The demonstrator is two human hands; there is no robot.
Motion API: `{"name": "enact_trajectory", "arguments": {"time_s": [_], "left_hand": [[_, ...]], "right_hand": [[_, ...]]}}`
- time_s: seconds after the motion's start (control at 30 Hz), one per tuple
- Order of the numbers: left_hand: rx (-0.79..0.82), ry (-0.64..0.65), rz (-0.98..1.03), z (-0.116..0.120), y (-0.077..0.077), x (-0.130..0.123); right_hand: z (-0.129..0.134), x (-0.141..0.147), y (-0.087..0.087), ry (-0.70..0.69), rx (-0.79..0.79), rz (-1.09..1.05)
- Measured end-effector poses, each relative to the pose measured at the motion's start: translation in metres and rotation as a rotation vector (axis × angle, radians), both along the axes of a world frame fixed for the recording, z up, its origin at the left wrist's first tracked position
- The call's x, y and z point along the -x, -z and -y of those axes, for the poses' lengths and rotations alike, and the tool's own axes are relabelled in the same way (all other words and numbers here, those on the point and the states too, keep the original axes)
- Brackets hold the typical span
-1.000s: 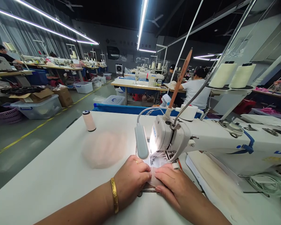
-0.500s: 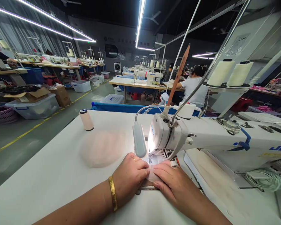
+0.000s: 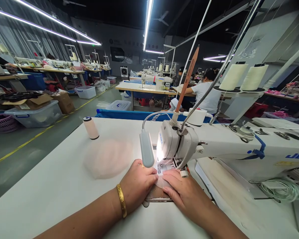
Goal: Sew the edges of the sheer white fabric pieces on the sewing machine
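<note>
A small piece of sheer pale fabric (image 3: 161, 182) lies under the presser foot of a white sewing machine (image 3: 181, 142), lit by the needle lamp. My left hand (image 3: 141, 181), with a gold bangle and a ring, pinches the fabric's left side, thumb and fingers pressed together. On the right side, my right hand (image 3: 181, 191) rests with its fingers laid flat on the fabric and its thumb apart. Both sets of fingertips are just in front of the presser foot. The machine head hides the fabric's far part.
Left of the hands lies a sheer beige fabric pile (image 3: 107, 157), with a thread cone (image 3: 91, 128) behind it. A grey lamp (image 3: 147, 151) hangs close above my left hand. A pencil (image 3: 188, 79) stands on the machine head. Coiled pale cord (image 3: 281, 191) lies at right.
The sheer fabric has moved farther under the presser foot, away from me, so its near edge is closer to the needle. Both hands have shifted slightly forward with it.
</note>
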State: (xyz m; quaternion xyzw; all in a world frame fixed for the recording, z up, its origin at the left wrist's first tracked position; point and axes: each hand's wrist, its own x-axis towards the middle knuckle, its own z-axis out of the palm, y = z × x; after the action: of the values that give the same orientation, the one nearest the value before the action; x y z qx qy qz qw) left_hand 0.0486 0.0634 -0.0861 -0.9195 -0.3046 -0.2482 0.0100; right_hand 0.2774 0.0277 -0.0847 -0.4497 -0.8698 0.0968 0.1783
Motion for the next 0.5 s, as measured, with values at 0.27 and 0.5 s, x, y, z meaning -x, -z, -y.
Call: {"name": "enact_trajectory", "arguments": {"time_s": [0.27,0.5], "left_hand": [[0.011,-0.017,0.011,-0.0051,0.0003,-0.0019],[0.047,-0.034,0.037,-0.0054,0.0005,-0.0021]], "right_hand": [[-0.0040,-0.0011,0.0035,0.027,-0.026,-0.040],[-0.0043,-0.0012,0.0084,0.083,-0.008,-0.046]]}}
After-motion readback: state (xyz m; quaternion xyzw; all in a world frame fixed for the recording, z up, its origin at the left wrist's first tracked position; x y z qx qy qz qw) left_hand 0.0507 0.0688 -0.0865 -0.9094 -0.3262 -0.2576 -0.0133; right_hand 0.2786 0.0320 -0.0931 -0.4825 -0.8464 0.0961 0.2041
